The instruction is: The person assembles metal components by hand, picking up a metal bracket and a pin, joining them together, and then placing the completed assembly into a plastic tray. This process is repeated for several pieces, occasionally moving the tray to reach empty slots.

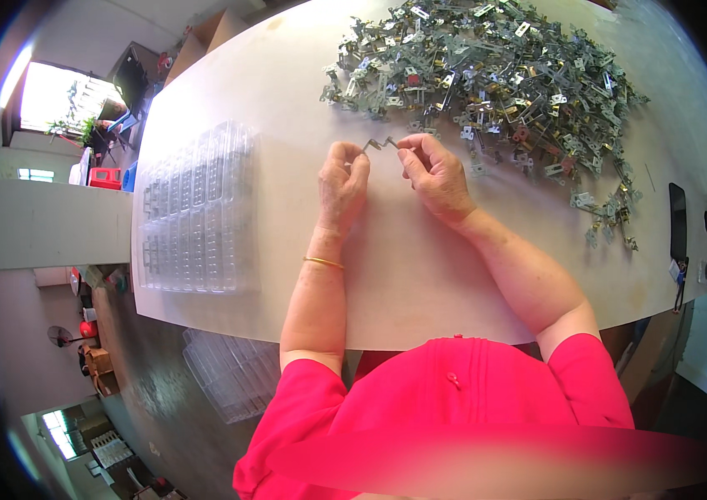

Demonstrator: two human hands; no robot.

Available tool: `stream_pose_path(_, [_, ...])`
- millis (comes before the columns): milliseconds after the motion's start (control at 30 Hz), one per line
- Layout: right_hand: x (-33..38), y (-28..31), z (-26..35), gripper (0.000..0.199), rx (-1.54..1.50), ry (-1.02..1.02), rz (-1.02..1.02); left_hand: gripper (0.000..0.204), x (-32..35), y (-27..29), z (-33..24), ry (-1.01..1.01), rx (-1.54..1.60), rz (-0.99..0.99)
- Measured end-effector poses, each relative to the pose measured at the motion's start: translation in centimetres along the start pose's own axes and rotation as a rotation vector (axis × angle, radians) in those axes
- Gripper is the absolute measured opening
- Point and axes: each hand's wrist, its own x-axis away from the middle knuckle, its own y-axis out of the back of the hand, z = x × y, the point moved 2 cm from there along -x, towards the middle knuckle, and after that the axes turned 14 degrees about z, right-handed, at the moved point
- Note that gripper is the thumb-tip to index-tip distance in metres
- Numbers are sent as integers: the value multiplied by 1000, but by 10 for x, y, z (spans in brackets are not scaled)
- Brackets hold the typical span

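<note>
My left hand (pixel 342 185) and my right hand (pixel 437 177) are raised over the middle of the pale table, fingertips facing each other. Between them they pinch a small bent metal bracket (pixel 379 145), one end in each hand. Its exact shape is too small to make out. Just beyond my right hand spreads a large heap of small metal brackets (pixel 487 75), silvery with some brassy and a few reddish parts. To the left of my left hand lies a stack of clear plastic trays (pixel 199 212) with moulded compartments; a few metal pieces show along its left side.
A black phone (pixel 678 218) lies at the table's right edge, with keys (pixel 679 275) beside it. Loose brackets (pixel 616 212) trail from the heap toward the near right. More clear trays (pixel 233 375) rest below the table's near left edge. A cardboard box (pixel 208 42) stands beyond the far left edge.
</note>
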Motion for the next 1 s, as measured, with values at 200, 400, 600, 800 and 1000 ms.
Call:
stream_pose_path(200, [1,2,8,22,-75,-65,79,9,4,-4,-13,-62,-173,-7])
stream_pose_path(400, [0,0,6,15,-36,-38,53,9,4,-5,-12,-149,-254,12])
stream_pose_path(600, [-1,1,0,8,34,88,-57,9,6,-5,-13,-224,-316,61])
stream_pose_path(800, [-4,5,-8,10,-175,81,-95,7,4,-4,-8,-97,-41,83])
stream_pose_path(1000, [0,0,-3,14,-73,3,26,9,1,11,-6,66,551,68])
